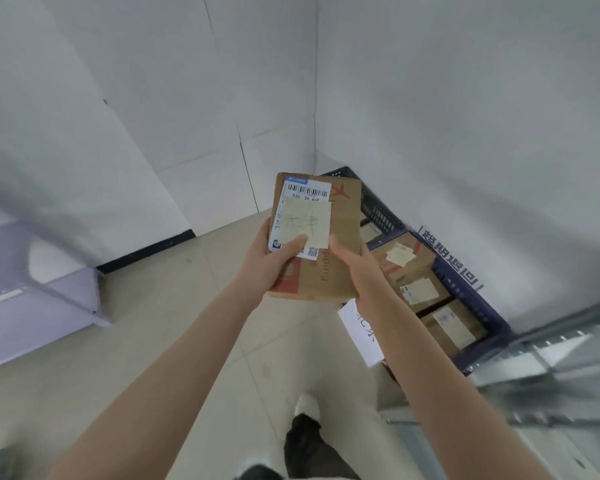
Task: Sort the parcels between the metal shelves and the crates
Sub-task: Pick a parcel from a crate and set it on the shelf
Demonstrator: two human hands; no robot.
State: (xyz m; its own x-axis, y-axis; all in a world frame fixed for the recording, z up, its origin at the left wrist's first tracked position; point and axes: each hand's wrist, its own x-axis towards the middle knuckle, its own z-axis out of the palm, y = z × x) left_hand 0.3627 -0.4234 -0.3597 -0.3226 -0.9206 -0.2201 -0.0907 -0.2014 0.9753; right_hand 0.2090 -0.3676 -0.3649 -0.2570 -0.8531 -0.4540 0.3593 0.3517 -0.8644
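Holding a brown parcel (345, 220) up before you, you grip it with both hands. Your left hand (274, 261) curls round its left edge, thumb pressed on the front over the label (278, 230). Your right hand (357, 268) clasps the right edge, thumb on the front face. The parcel is in the air, slightly tilted, above the floor (187, 323) and just left of the blue crate (471, 296). A pale handwritten note (307, 221) covers much of the label, and a barcode (307, 190) shows above it. The crate sits on the floor against the wall (465, 116), with several boxes (409, 268) lying in it. A white sheet (359, 330) hangs at its near end, partly behind your right wrist. A blurred metal shelf (534, 362) shows at lower right, beside the crate.
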